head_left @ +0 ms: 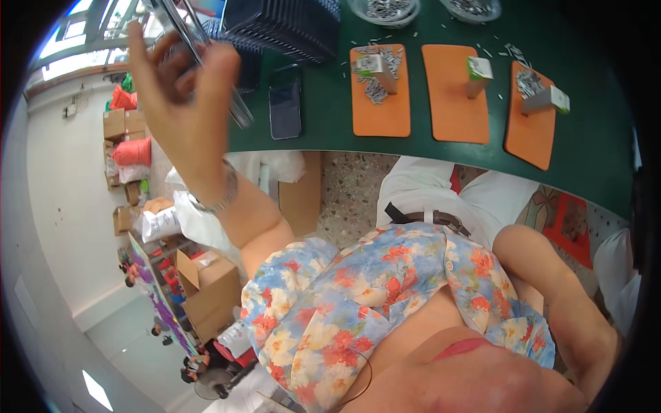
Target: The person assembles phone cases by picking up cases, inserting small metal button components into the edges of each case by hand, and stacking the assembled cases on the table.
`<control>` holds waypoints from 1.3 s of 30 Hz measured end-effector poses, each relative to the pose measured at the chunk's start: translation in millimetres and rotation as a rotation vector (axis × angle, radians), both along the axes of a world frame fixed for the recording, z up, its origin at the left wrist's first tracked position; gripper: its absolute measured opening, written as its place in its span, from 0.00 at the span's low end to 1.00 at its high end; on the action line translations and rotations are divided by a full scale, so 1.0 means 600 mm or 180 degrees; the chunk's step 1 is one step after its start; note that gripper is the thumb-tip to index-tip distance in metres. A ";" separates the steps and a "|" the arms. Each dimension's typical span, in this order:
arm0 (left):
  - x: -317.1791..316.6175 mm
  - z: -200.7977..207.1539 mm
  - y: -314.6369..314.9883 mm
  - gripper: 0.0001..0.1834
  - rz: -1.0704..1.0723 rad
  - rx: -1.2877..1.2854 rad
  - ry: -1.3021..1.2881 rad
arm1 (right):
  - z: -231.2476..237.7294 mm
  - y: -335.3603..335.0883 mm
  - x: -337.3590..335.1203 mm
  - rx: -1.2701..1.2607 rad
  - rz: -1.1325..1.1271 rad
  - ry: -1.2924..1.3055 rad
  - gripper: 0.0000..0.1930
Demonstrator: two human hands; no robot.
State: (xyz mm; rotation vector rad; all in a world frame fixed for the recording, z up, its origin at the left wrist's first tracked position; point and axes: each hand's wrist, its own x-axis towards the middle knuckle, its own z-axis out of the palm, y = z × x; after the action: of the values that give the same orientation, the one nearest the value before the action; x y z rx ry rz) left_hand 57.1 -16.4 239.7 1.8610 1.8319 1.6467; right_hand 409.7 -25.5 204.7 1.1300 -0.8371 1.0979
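The left hand (184,103) rises at upper left, forefinger raised, thumb standing apart; whether the curled fingers pinch the clear strip (181,27) behind the thumb, I cannot tell. Its long axis slants down-right, toward the dark phone (286,104)

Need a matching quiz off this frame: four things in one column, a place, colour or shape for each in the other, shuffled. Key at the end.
Things
1. left hand
2. phone
3. mats
4. bowls

Descriptions
A. orange
B. lying dark and flat, left of the mats
C. round, at the picture's top edge, with small pieces inside
D. raised, toward the picture's upper left

Right pairs: 1-D, 2-B, 3-A, 4-C
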 end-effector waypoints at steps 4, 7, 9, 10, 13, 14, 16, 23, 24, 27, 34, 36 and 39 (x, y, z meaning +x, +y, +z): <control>-0.036 -0.127 -0.058 0.63 -0.0968 -0.0317 -0.1291 | -0.031 0.057 -0.097 0.0575 0.1562 -0.1286 0.13; -0.073 -0.247 -0.072 0.65 -0.0934 -0.0951 -0.2166 | -0.097 0.067 -0.190 0.0309 0.1990 -0.2236 0.10; -0.070 -0.300 -0.055 0.66 -0.1050 -0.1154 -0.2620 | -0.139 0.100 -0.233 0.0719 0.1175 -0.3056 0.12; -0.071 -0.325 -0.046 0.65 -0.1222 -0.1188 -0.2743 | -0.145 0.106 -0.252 -0.0035 0.0453 -0.3597 0.10; -0.071 -0.362 -0.020 0.62 -0.1588 -0.1267 -0.3365 | -0.162 0.150 -0.330 -0.1412 -0.2388 -0.4725 0.08; -0.077 -0.374 -0.016 0.62 -0.1583 -0.1283 -0.3392 | -0.174 0.169 -0.350 -0.1724 -0.2510 -0.4893 0.08; -0.085 -0.389 -0.009 0.61 -0.1732 -0.1680 -0.3245 | -0.194 0.202 -0.377 -0.2034 -0.2643 -0.5102 0.08; -0.104 -0.424 0.006 0.54 -0.1592 -0.1727 -0.3073 | -0.226 0.235 -0.417 -0.1096 -0.2759 -0.5739 0.06; -0.107 -0.425 0.007 0.56 -0.1648 -0.1779 -0.3205 | -0.226 0.236 -0.418 -0.0964 -0.2799 -0.5794 0.06; -0.113 -0.430 0.008 0.58 -0.1712 -0.1839 -0.3347 | -0.216 0.232 -0.433 -0.1156 -0.2543 -0.5801 0.05; -0.116 -0.429 0.011 0.56 -0.1812 -0.1840 -0.3362 | -0.229 0.243 -0.432 -0.1362 -0.2324 -0.5637 0.03; -0.116 -0.431 0.011 0.55 -0.1800 -0.1843 -0.3434 | -0.231 0.246 -0.436 -0.1578 -0.1978 -0.5415 0.02; -0.114 -0.436 0.007 0.54 -0.1776 -0.1840 -0.3503 | -0.233 0.239 -0.445 -0.1695 -0.1680 -0.5385 0.03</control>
State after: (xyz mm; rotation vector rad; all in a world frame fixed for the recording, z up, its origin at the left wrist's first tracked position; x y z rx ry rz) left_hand -11.5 -12.1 -22.1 0.7871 0.9974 1.2759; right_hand 142.4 117.8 65.0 -0.7329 -1.7766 1.5382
